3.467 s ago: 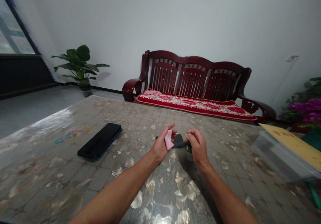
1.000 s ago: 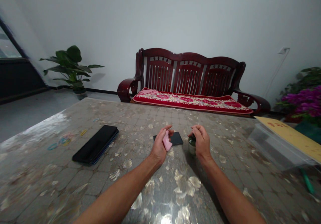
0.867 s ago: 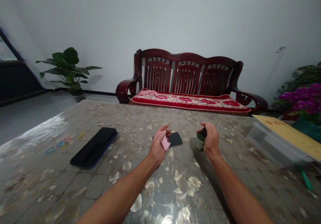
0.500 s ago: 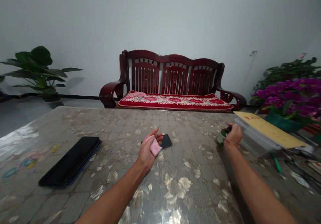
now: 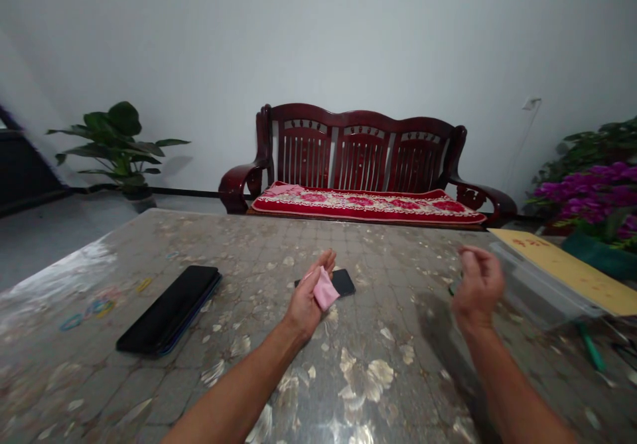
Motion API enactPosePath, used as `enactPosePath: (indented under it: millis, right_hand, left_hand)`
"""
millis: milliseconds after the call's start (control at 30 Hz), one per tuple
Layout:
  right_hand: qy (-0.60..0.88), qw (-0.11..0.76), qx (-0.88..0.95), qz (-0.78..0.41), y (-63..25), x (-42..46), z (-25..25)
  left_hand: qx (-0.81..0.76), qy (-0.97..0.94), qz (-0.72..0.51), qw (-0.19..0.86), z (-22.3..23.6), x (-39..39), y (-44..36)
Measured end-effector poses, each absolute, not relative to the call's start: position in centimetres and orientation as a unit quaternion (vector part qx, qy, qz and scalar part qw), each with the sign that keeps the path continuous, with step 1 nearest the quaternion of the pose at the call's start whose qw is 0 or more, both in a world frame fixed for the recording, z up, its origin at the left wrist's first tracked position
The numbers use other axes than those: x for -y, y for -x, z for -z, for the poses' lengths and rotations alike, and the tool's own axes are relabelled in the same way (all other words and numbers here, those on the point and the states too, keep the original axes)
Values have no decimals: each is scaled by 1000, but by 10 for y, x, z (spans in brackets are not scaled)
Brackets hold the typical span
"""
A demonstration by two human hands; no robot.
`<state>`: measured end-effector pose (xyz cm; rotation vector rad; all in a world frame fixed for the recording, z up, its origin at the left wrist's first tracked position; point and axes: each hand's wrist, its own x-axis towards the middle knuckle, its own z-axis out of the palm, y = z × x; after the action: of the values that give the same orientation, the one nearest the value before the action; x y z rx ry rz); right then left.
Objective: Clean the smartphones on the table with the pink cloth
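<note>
My left hand (image 5: pixel 304 302), palm turned up, is closed round a small folded pink cloth (image 5: pixel 326 289). Under and just behind its fingers, a black phone (image 5: pixel 343 282) lies flat on the patterned table (image 5: pixel 279 231). My right hand (image 5: pixel 478 288) is raised at the right with its fingers curled in; whatever they hold, if anything, is hidden. Past its left edge shows a sliver of a green glass container (image 5: pixel 453 286), the rest covered by the hand.
At left lies a stack of black phones or tablets (image 5: pixel 172 308) near coloured rubber bands (image 5: pixel 99 306). On the right stand a clear plastic box (image 5: pixel 537 291) with a yellow paper (image 5: pixel 567 268) on top, a green-handled tool (image 5: pixel 591 346) and purple flowers (image 5: pixel 587 195). A wooden bench (image 5: pixel 361 145) stands beyond.
My right hand has come up and back from the green container, its fingers curling inward. My left hand still holds the pink cloth. The whole view has shifted, moving the scene rightward.
</note>
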<state>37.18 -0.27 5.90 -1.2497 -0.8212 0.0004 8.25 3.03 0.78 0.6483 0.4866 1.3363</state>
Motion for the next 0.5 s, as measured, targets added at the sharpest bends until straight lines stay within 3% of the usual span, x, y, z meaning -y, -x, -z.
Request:
enactPosePath:
  millis: [100, 200, 367, 500]
  right_hand:
    - [538, 609, 482, -328, -289, 5, -55]
    - [456, 522, 506, -513, -226, 5, -42]
    - [416, 511, 521, -542, -192, -1, -34]
    - [468, 535, 509, -485, -209, -17, -37]
  left_hand:
    - [-220, -313, -602, 701, -17, -23, -85]
    - [-225, -324, -589, 705, -25, -16, -84]
    - [-239, -333, -586, 699, -27, -15, -82]
    - [-279, -395, -593, 644, -28, -32, -71]
